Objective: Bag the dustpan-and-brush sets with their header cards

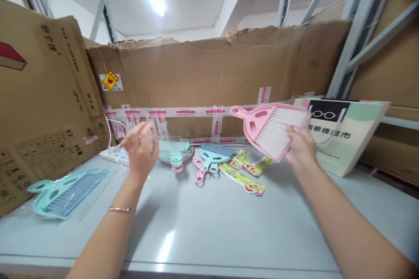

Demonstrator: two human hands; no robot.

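My right hand point(300, 147) grips the wide edge of a pink dustpan point(250, 124), which has a white-bristled brush point(278, 128) nested in it. The set is held up above the table, its handle pointing left. Raised over the left half of the table is my left hand point(140, 150), blurred by motion with its fingers bent; whether it holds anything cannot be made out. Just beyond it lie stacked teal and pink dustpans point(176, 152). Loose teal brushes point(212, 157) rest on pink ones in the middle. A teal dustpan with a blue-bristled brush point(70, 192), in clear plastic, lies far left.
Yellow-green printed card labels point(244, 178) lie beside the brushes. A white power strip point(114, 155) sits behind my left hand. At the right stands a pale paper bag point(347, 139). Cardboard point(203, 69) walls the grey table point(209, 231) at the back, and a large carton point(42, 96) stands left.
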